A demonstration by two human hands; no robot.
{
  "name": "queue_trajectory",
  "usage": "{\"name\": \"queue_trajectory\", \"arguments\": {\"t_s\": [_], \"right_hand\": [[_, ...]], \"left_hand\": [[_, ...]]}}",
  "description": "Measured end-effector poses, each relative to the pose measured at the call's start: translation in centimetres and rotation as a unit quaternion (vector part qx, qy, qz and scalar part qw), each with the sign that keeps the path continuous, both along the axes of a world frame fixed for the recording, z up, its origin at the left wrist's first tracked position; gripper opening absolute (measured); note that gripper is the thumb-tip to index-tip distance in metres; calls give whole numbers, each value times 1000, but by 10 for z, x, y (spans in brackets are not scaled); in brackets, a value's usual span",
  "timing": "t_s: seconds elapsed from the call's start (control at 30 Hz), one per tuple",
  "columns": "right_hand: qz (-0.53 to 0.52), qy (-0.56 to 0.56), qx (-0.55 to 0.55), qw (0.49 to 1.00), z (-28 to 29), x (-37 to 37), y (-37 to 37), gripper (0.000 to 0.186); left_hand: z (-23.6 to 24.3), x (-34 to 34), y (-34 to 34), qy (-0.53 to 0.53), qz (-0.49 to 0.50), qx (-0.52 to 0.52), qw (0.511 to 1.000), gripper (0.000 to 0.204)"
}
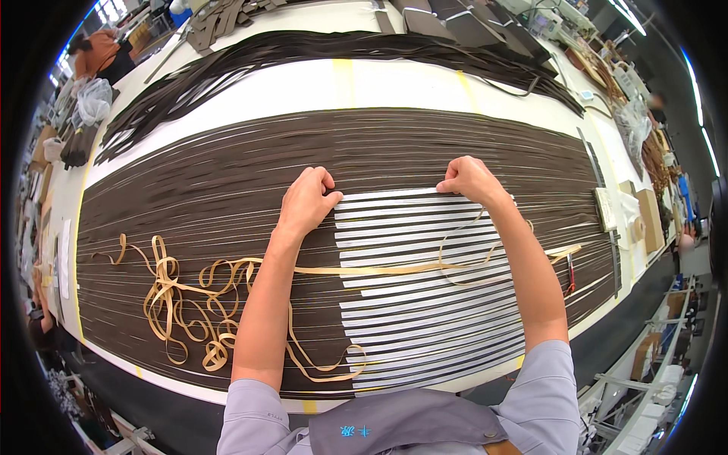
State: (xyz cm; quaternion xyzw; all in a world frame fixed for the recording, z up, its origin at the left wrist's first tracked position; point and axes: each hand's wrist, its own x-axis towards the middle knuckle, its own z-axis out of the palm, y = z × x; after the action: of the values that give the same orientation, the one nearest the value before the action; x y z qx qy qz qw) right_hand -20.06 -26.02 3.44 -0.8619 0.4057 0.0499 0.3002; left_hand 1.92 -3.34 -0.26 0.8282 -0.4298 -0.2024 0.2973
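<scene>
Long dark brown strips (205, 193) lie side by side across the table. Over their middle and near part runs a block of white strips (425, 312) alternating with dark lines. My left hand (309, 199) pinches at the left end of the farthest white strip (390, 194), thumb against forefinger. Farther right along that same strip, my right hand (469, 180) is pinched closed too. A tangled tan ribbon (171, 284) lies on the brown strips to the left; one length crosses under my left forearm and over the white strips.
Behind the strips lies a loose bundle of dark straps (303, 47) on the white tabletop (280, 87). Metal bars (594, 163) edge the right side, near red-handled scissors or snips (570, 277). Another person (102, 57) is at the far left.
</scene>
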Motion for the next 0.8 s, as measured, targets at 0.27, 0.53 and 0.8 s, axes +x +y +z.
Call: {"name": "queue_trajectory", "arguments": {"t_s": [0.27, 0.53, 0.8], "right_hand": [[8, 27, -35, 999, 0, 4, 3, 28], [22, 49, -94, 994, -3, 10, 12, 29], [22, 77, -160, 984, -17, 7, 11, 35]], "left_hand": [[-3, 3, -4, 5, 6, -5, 1000, 23], [-12, 7, 6, -18, -5, -45, 999, 20], [-27, 17, 0, -34, -67, -101, 992, 20]]}}
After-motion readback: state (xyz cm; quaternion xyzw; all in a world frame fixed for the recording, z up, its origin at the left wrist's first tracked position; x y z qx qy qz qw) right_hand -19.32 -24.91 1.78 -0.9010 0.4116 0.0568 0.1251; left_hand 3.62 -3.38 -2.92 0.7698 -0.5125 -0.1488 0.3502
